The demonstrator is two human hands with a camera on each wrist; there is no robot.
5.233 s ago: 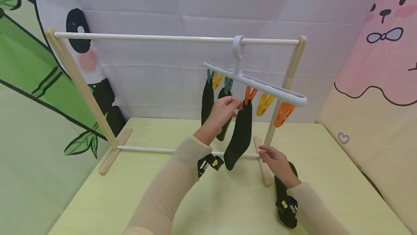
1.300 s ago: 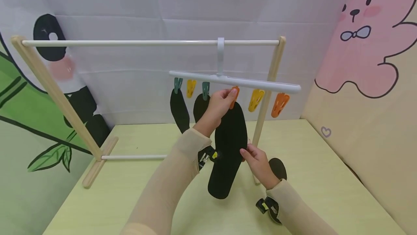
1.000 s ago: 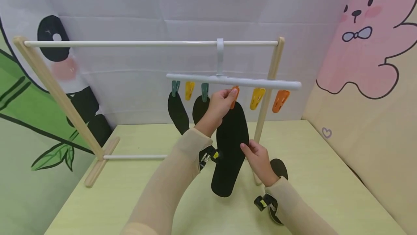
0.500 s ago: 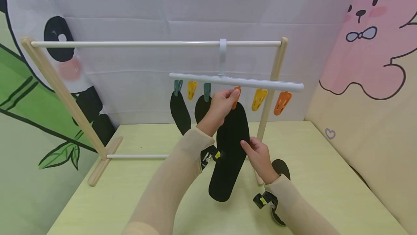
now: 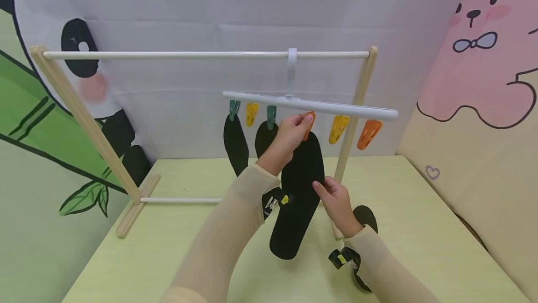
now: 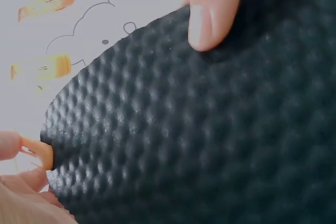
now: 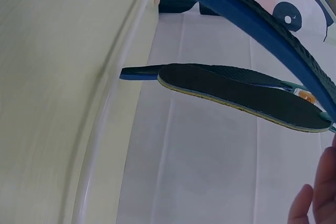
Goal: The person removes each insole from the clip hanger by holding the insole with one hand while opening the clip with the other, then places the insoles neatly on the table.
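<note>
In the head view my left hand (image 5: 290, 135) pinches an orange clothespin (image 5: 310, 125) on the grey-white clip hanger (image 5: 328, 108). A black insole (image 5: 300, 195) hangs below it, its upper end at the clothespin's jaws. My right hand (image 5: 337, 202) grips the insole's right edge, thumb on the near face. Up close in the left wrist view, the insole (image 6: 147, 108) has a dimpled face, with the orange clothespin (image 6: 44, 153) at its end. Another insole (image 5: 236, 146) and a third one (image 5: 264, 137) hang from green clothespins to the left, the third partly behind my left arm.
The hanger hooks over the white top rail (image 5: 189, 54) of a wooden-legged rack. A yellow clothespin (image 5: 338, 129) and another orange one (image 5: 370, 134) hang at the right. On the table, another dark insole (image 5: 365, 217) lies partly under my right wrist.
Since the oldest frame, my left hand has taken hold of the orange clothespin and my right hand the insole's edge. The insole and hanger have turned more face-on. The last second shows little motion.
</note>
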